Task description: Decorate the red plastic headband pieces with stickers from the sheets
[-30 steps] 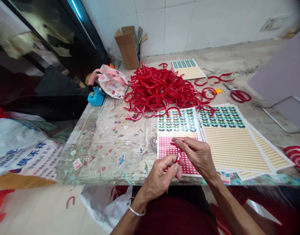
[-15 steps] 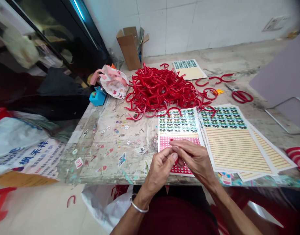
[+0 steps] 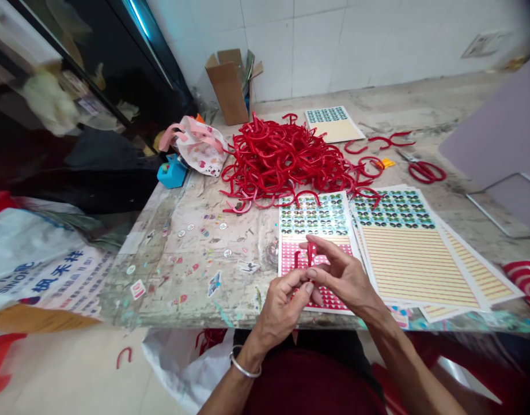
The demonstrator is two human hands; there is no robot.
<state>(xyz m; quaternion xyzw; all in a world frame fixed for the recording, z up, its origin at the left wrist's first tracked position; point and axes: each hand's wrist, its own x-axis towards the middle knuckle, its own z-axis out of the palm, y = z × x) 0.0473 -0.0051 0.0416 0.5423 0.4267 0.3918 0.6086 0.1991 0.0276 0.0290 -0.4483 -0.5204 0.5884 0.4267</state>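
Spilling in from the left edge, a crinkled, printed sack (image 3: 36, 259) sits partly cut off by the picture's border. On the pale floor (image 3: 96, 369) lies a narrow, U-shaped red piece (image 3: 124, 357). Up on the worn, paint-flecked desk (image 3: 178, 288), a faceted blue holder (image 3: 172, 174) stands near a soft patterned bag (image 3: 201, 147) with pink handles, in front of an open cardboard box (image 3: 228, 89). A tangled heap (image 3: 286, 158) of glossy, curved red pieces spreads beside them, its lower layers hidden.

At front, the left hand (image 3: 282, 305), a smooth silver bangle (image 3: 246, 369) at its wrist, pinches a slim red strip (image 3: 310, 253) between thumb and curled fingers, above a glossy sticker sheet (image 3: 314, 214). The strip's long axis runs roughly away from the body, its visible end toward the heap; its lower end is hidden by fingers. A second red length (image 3: 296, 259) shows just beside it; whether the two join cannot be told. The right hand (image 3: 345, 276) sets its thumb against the left fingertips, forefinger outstretched; its grip cannot be told.

Farther right, flat ruled sheets (image 3: 416, 259) overlap below red-handled scissors (image 3: 426, 172), and a shiny red-and-white object (image 3: 524, 282) is cut off by the edge.
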